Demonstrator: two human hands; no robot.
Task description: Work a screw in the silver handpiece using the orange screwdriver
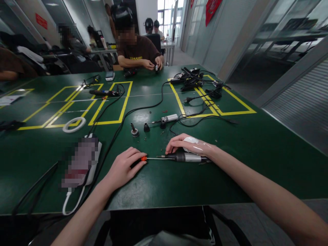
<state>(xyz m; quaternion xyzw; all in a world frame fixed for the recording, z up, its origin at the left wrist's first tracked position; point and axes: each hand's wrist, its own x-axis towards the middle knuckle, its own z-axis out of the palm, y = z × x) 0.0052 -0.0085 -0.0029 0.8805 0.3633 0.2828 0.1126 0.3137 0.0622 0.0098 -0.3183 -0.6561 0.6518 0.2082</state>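
Note:
Between the thumb and fingers of my left hand [125,166] is the orange handle of a small screwdriver [144,158]. Its thin shaft points right, toward the tip of a black and silver cylindrical tool [188,157] lying on the green table [143,191]. My right hand [186,142], with a white patch on its back, rests just above that tool, fingers curled down near its tip; what they grip, if anything, is hidden. Beyond my hands lie a second silver tool [169,118], a round metal part with a stem [134,131], a black cap [146,127] and several tiny screws.
At the left are a phone [82,159] with a white cable, a white tape ring [74,124] and black cables. A cable pile [191,78] lies at the back right inside yellow tape outlines. A person [138,51] sits across the table handling a small object.

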